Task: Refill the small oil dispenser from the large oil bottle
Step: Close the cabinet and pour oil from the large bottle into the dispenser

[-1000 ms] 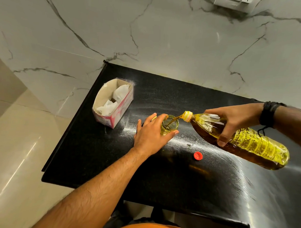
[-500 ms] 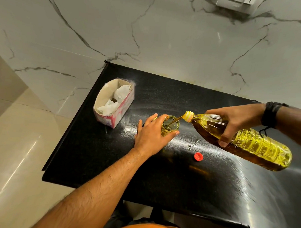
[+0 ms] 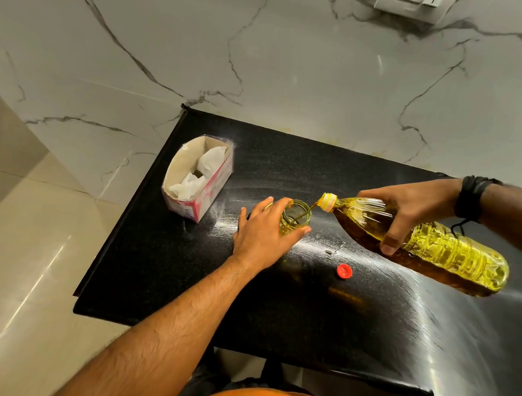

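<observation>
- Left hand [image 3: 261,232]: fingers and thumb curled round the small clear glass oil dispenser [image 3: 294,217], which stands upright on the black speckled stone counter [image 3: 309,303] with its mouth open.
- Right hand [image 3: 407,216]: fingers and thumb wrapped round the upper body of the large clear plastic oil bottle [image 3: 435,248], held off the counter and tilted neck-down toward the left hand.
- A thin stream of yellow oil runs from the bottle's yellow neck ring [image 3: 327,201] into the dispenser mouth.
- A black cord wristband [image 3: 471,197] sits on the right wrist.
- A small red round cap [image 3: 344,271] lies on the counter between the two hands, nearer the person.
- An open cardboard box with white tissues [image 3: 198,180] stands beyond the left hand, on its outer side, apart from it.
</observation>
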